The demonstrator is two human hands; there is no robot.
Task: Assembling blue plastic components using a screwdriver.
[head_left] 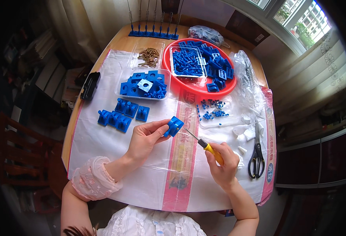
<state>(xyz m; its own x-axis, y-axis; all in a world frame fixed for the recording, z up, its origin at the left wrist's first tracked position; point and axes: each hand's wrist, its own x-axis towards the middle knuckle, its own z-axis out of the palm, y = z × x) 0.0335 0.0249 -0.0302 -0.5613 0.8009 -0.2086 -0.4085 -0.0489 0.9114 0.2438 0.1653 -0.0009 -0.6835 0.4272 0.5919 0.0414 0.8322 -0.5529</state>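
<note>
Between the thumb and fingers of my left hand (pixel 146 137) is a small blue plastic part (pixel 174 126), held up over the middle of the table. My right hand (pixel 225 162) is closed round the yellow handle of a screwdriver (pixel 214 152). Its thin metal tip points up and left, close to the blue part; whether they touch I cannot tell. Left of my left hand, several similar blue assemblies (pixel 120 114) stand grouped on the sheet. Beyond the screwdriver, tiny blue and metal pieces (pixel 215 110) lie scattered on a clear tray.
A red basin (pixel 222 93) holds blue parts and a clear box of blue pins (pixel 186 61). Near it are a clear tub of blue plates (pixel 123 94) and brass-coloured screws (pixel 149 57). Black scissors (pixel 256 160) lie at right, a black case (pixel 90 85) at left, springs on rods (pixel 153 34) behind.
</note>
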